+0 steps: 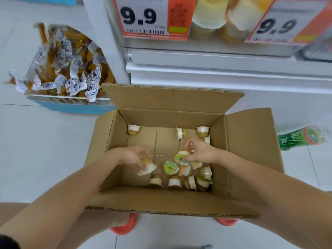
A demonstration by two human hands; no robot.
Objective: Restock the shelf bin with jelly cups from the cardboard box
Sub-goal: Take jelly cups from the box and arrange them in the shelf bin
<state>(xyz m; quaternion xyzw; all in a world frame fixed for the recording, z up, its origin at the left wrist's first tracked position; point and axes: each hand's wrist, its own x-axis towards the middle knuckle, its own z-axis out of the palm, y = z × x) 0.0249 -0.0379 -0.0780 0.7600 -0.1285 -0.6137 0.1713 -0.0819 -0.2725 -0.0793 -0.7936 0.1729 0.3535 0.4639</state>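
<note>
An open cardboard box [249, 139] stands on the floor below me with several small jelly cups loose on its bottom. Both my hands reach inside it. My left hand [133, 156] grips a jelly cup [148, 167] at the box's left middle, its white lid end pointing down. My right hand [200, 150] holds another jelly cup [182, 156] with a green and yellow lid. More cups [175, 182] lie clustered near the front right, and others [203, 131] sit along the far wall. The shelf bin [222, 24] above holds yellow jelly cups behind price tags.
A white shelf front [215, 69] rises behind the box. A wire basket of wrapped brown snacks [68, 69] stands at the left. A green bottle [301, 138] lies on the tiled floor at the right. My orange shoes [125, 225] show under the box's near flap.
</note>
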